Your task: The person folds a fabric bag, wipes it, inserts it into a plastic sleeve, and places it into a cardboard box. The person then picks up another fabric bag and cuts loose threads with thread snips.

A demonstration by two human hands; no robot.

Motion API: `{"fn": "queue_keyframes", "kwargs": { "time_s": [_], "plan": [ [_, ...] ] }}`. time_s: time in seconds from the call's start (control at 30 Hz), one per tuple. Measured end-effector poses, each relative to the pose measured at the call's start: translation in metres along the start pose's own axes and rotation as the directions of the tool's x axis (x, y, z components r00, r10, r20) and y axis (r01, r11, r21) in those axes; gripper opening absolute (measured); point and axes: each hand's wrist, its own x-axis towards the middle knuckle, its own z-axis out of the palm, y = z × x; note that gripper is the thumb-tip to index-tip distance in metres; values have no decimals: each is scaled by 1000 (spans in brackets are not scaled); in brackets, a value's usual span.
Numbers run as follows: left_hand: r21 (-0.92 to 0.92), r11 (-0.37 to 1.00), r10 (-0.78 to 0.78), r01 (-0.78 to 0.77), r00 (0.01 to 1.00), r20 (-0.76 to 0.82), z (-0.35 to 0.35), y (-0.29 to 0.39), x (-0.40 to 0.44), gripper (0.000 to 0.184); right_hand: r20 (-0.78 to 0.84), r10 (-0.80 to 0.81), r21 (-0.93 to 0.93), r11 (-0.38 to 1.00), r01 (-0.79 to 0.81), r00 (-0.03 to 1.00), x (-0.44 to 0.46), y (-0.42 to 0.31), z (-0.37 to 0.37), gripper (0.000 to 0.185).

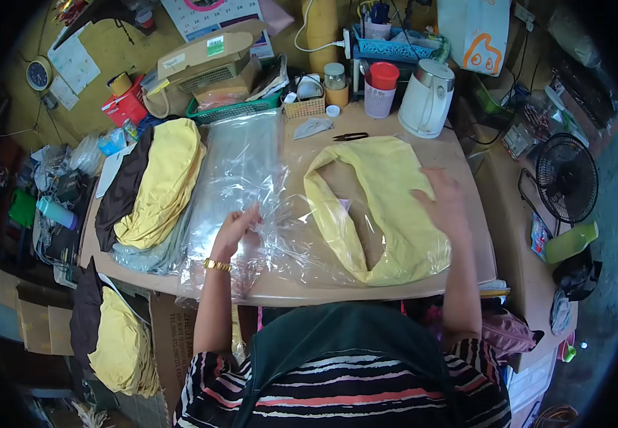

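A folded yellow cloth (pixel 402 207), bent into a loop, lies on the table inside a clear plastic bag. My right hand (pixel 443 200) is at the cloth's right edge with its fingers spread. Left of the cloth, my left hand (pixel 236 232) has its fingers curled together at the crumpled clear plastic; what is between them is too small to make out. A stack of flat clear plastic bags (pixel 241 153) lies under and beyond my left hand. Farther left is a pile of yellow cloths (pixel 163 182) beside dark brown cloth (pixel 124 189).
Black thread snips (pixel 350 136) lie behind the yellow cloth. A white kettle (pixel 426 98), a red cup (pixel 382 75), and a small woven basket (pixel 303 107) line the table's back. A black fan (pixel 567 177) stands at right. More yellow cloths (pixel 120 346) hang at lower left.
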Motion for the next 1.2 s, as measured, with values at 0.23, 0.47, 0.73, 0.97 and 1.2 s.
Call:
{"fn": "queue_keyframes", "kwargs": {
  "time_s": [0.23,0.47,0.73,0.97,1.2],
  "plan": [
    [-811,507,49,-291,950,-310,-7,34,15,19,-92,-57,-206,978,37,994,23,13,126,61],
    [-95,979,165,-178,978,-124,7,16,-49,34,-85,44,-275,959,-66,995,24,14,128,59],
    [-424,839,238,-342,930,-280,96,7,-27,24,-114,45,-257,964,-73,992,24,14,127,58],
    [-788,614,56,-41,998,-8,77,5,-69,14,-130,40,-268,961,-74,991,26,15,129,57],
    [72,972,235,-223,926,-296,14,-3,-82,26,-130,47,-230,970,-76,990,25,13,123,52]
  ]
}}
